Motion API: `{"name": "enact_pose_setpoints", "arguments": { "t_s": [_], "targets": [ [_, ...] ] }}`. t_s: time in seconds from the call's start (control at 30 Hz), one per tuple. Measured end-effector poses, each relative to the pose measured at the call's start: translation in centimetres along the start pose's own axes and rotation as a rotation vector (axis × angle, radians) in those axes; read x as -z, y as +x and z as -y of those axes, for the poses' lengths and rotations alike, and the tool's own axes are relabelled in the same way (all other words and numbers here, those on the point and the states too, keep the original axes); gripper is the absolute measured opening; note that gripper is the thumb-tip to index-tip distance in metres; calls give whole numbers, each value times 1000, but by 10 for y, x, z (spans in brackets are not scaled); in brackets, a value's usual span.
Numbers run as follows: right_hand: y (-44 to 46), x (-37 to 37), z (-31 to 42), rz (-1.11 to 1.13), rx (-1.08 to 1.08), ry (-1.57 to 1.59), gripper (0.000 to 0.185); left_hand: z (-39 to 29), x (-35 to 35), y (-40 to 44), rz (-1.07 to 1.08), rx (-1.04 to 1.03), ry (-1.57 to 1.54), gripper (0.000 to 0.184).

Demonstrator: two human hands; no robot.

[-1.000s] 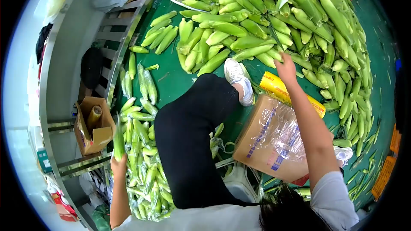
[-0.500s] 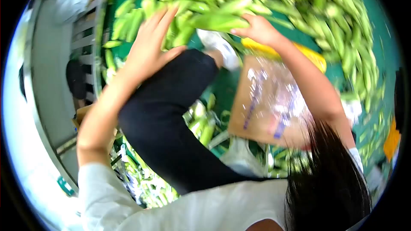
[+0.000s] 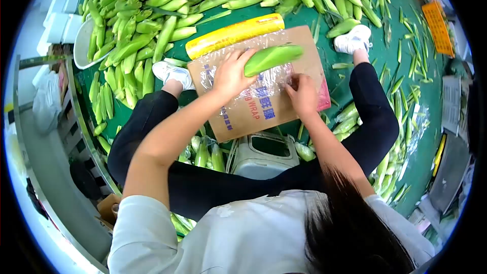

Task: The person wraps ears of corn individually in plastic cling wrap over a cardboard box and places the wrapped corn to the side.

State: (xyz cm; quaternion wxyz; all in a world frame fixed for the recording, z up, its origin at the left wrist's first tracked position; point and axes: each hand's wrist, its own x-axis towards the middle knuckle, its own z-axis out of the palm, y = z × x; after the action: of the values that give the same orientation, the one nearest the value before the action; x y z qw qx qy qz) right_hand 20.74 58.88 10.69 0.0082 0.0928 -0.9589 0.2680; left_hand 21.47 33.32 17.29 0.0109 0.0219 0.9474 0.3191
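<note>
My left hand (image 3: pixel 234 73) is closed round one end of a green ear of corn (image 3: pixel 274 59) in its husk, held over a flat cardboard box (image 3: pixel 213 122). Clear plastic wrap (image 3: pixel 238 99) lies wrinkled and shiny across the printed cardboard. Over the box's right part, my right hand (image 3: pixel 303 95) has its fingers curled together close to the wrap. What its fingertips pinch, if anything, is too small to tell. Along the far edge of the box lies a yellow roll (image 3: pixel 235 35).
Beyond the box, a large heap of unhusked corn (image 3: pixel 147 15) covers the green floor (image 3: pixel 350 89). A white tub (image 3: pixel 83 45) stands at its left. Wrapped corn (image 3: pixel 347 119) lies near my right leg. A grey stool (image 3: pixel 264 155) is between my legs; orange crates (image 3: pixel 437 28) stand far right.
The ear of corn has passed from my right hand to my left. Both hands have come from the heap back over the box, and the view has turned.
</note>
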Motion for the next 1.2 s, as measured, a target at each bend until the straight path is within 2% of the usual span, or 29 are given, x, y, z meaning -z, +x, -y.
{"name": "enact_pose_setpoints", "arguments": {
  "t_s": [0.03,0.13,0.17,0.2,0.27,0.3,0.37,0.4,0.43,0.47,0.5,0.53,0.6,0.63,0.73,0.77,0.87,0.9,1.03,1.07,1.13,1.2],
  "targets": [
    [-2,-4,-8,103,-27,-125,29,4,-17,-8,-100,-6,38,71],
    [-12,11,-42,171,-899,889,21,12,-24,-27,61,165,240,75],
    [-21,31,-32,5,-918,1241,12,16,-20,-28,78,128,212,79],
    [-24,41,-30,-2,-843,1210,9,18,-17,-27,115,70,264,79],
    [-13,47,18,-188,-161,835,11,16,-14,-19,184,-36,360,81],
    [1,51,45,-167,39,631,15,17,-12,-14,247,-53,350,83],
    [30,14,56,77,289,418,23,15,-13,-16,92,-167,471,84],
    [37,0,58,111,377,371,27,15,-13,-18,16,-224,534,84],
    [41,-12,59,146,461,323,32,13,-11,-29,-42,-231,483,81],
    [42,-20,61,184,544,273,37,24,-15,-54,-9,-337,408,77],
    [42,-24,58,138,581,268,52,46,-27,-86,25,-443,329,73],
    [43,-23,59,166,613,169,57,49,-24,-101,61,-550,243,70],
    [47,-20,58,238,689,-34,68,54,-30,-121,79,-287,254,54],
    [52,-24,55,294,693,-59,79,53,-27,-127,84,-151,262,46],
    [57,-19,51,309,762,-10,75,63,-22,-111,-52,-227,255,26],
    [55,-16,46,305,791,-6,73,60,-14,-107,-102,-353,227,11],
    [48,2,31,383,827,-63,72,75,-4,-128,277,-192,24,10],
    [45,1,29,392,810,-34,72,78,-7,-128,186,-278,21,12],
    [40,9,31,450,766,50,70,42,7,-109,183,-194,-170,9],
    [34,13,25,516,779,69,70,39,13,-105,165,-28,-265,8],
    [27,21,24,619,766,87,69,44,20,-94,112,-65,-310,6],
    [21,25,34,703,708,101,69,62,5,-82,187,-127,-315,12]
  ]
}}
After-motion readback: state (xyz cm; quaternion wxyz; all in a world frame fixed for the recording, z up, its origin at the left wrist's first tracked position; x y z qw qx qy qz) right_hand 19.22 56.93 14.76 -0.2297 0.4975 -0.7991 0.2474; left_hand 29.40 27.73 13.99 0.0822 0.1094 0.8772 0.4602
